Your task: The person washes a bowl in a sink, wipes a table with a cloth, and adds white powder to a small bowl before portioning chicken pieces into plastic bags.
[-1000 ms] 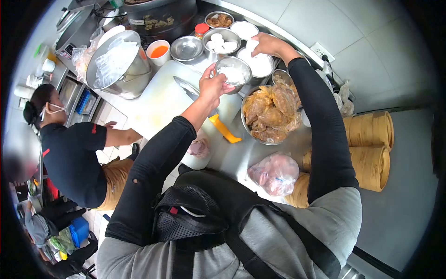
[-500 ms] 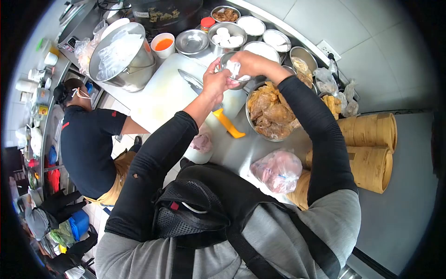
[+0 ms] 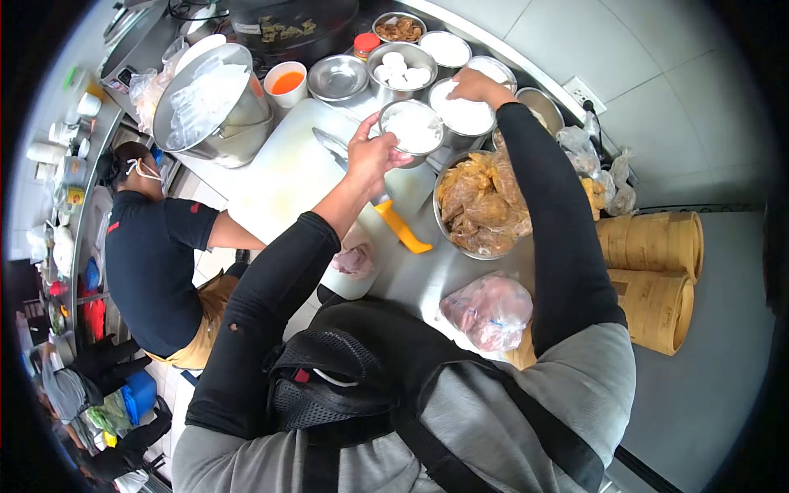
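Note:
In my left hand (image 3: 376, 154) is a small metal bowl (image 3: 411, 127) of white, powdery-looking stuff, gripped by its rim. My right hand (image 3: 478, 88) is over a larger metal bowl (image 3: 464, 117) of similar white stuff, its fingers curled down at the far rim; their tips and anything in them are hard to make out. Below the left hand lies a knife with a yellow handle (image 3: 403, 228), its blade on the white cutting board (image 3: 283, 164). Close to the right forearm stands a big bowl of brown, marinated-looking meat (image 3: 481, 201).
Metal bowls of white round items (image 3: 399, 74) and brown pieces (image 3: 400, 27) line the wall. A large steel pot (image 3: 234, 140) and a cup of orange liquid (image 3: 288, 83) stand left. Bagged meat (image 3: 491, 308) and bamboo steamers (image 3: 653, 304) sit nearer. Left, a co-worker (image 3: 156, 255) bends.
My right hand has moved from above the small bowl, where it held something white, right and up to the larger bowl. My left hand keeps the small bowl, its contents now visible.

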The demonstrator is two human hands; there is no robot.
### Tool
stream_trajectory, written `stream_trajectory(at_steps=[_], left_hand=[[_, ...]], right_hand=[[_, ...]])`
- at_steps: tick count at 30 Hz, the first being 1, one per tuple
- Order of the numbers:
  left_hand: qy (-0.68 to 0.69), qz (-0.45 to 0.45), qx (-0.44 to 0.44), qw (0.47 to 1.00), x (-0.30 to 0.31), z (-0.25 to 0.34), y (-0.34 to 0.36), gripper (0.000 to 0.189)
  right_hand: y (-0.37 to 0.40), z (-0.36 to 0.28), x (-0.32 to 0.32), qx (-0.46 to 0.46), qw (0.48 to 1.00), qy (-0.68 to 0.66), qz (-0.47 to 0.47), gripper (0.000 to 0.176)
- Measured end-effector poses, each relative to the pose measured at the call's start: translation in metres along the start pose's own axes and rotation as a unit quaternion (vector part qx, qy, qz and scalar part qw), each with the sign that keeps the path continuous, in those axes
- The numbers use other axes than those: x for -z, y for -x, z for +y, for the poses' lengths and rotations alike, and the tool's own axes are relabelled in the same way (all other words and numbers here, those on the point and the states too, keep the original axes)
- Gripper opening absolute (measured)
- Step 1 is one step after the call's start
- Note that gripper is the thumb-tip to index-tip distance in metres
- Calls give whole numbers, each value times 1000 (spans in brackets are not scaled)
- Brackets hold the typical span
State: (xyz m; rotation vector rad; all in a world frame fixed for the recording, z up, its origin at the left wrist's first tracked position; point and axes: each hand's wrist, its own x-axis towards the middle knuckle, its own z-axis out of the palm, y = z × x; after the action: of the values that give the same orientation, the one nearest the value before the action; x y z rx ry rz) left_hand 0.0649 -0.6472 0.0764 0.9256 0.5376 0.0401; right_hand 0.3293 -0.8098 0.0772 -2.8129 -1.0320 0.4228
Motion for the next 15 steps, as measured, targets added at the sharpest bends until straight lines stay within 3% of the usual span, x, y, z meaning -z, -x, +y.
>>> stream_trajectory(at_steps=[1, 2, 5, 8, 13, 14, 15], left_hand=[[-1, 4, 1, 1000, 2, 1, 1, 75], [-2, 5, 1, 1000, 3, 1, 1, 75], [-4, 15, 1, 1000, 8, 4, 2, 76], [1, 3, -1, 1000, 12, 6, 4, 76], [13, 24, -4, 1000, 8, 4, 6, 73], [10, 16, -3, 1000, 10, 4, 8, 73], [10, 9, -12, 1000, 11, 4, 8, 73]], right_hand=[[-2, -5, -2, -35, 997, -32, -57, 65], [1, -7, -8, -34, 997, -33, -57, 65], [-4, -5, -26, 34, 990, 52, -129, 67], [1, 1, -14, 8, 996, 14, -85, 70], [10, -16, -34, 58, 984, 52, -161, 69], [12, -18, -38, 73, 983, 63, -155, 66], [7, 3, -66, 148, 987, 50, -44, 51]])
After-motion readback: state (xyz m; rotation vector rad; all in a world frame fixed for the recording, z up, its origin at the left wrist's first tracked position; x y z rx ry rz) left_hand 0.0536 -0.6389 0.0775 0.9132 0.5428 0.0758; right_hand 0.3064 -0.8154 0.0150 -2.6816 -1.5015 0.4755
